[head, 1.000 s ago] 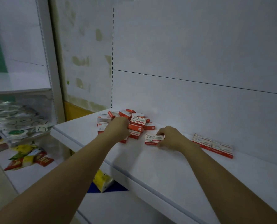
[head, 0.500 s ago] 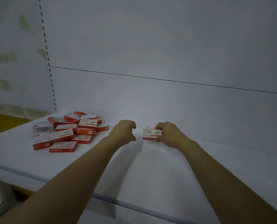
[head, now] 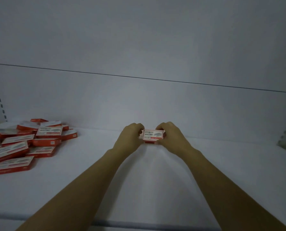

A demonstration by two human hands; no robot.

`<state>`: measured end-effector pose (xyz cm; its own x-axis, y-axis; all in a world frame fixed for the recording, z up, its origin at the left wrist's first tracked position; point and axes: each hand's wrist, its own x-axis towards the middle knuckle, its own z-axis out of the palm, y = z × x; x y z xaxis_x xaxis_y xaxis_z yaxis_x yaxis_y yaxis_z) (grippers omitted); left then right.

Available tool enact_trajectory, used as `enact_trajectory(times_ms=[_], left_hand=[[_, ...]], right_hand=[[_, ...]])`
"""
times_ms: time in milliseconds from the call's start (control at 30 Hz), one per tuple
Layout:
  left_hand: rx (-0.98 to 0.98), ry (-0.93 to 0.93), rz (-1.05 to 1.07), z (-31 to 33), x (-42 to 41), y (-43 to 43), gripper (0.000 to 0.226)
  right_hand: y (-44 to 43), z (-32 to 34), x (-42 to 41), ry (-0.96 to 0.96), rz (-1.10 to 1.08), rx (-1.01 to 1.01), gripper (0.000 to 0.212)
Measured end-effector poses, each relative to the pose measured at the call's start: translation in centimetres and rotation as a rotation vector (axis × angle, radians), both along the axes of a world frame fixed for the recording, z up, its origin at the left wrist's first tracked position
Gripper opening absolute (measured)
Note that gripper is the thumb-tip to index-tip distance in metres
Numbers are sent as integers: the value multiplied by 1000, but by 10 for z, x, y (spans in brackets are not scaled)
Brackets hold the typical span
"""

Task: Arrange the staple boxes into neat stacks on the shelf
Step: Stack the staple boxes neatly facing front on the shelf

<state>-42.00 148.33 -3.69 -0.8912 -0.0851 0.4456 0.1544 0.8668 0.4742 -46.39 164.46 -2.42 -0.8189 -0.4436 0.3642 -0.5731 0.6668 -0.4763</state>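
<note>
Just brought left hand (head: pixel 130 139) over to join right hand (head: pixel 170 139), both sets of curled fingers pinching one staple box (head: pixel 153 134) well right of the pile (head: pixel 30 142), so probably squaring up a first stack.

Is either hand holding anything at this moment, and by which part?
Yes, one staple box, held from both sides: the left hand pinches its left short end, the right hand its right short end.
</note>
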Motion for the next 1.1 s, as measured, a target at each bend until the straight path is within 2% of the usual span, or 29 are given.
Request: enact_trajectory(times_ms=[233,333,400,700,767,933,1100], left_hand=[[95,25,-30,-7,-5,3,38],[217,-23,-49,-4,-7,0,52],[324,-51,-62,-3,-8,-4,53],[793,-97,-142,-3,-11,-23,27],[898,-95,-140,-4,-12,-23,28],[1002,-132,-79,-6,-18,-24,39],[1058,-211,-71,-7,-20,-25,36]], right_hand=[[6,-5,-3,1,-2,-85,41],[5,-3,-8,-1,3,-118,41],[4,-2,-10,-27,0,-150,41],[-9,-3,-27,-406,75,-542,36],[-14,-9,-32,-498,76,-610,35],[-29,-18,-34,-717,22,-766,47],[-28,-17,-31,-840,41,-798,41]])
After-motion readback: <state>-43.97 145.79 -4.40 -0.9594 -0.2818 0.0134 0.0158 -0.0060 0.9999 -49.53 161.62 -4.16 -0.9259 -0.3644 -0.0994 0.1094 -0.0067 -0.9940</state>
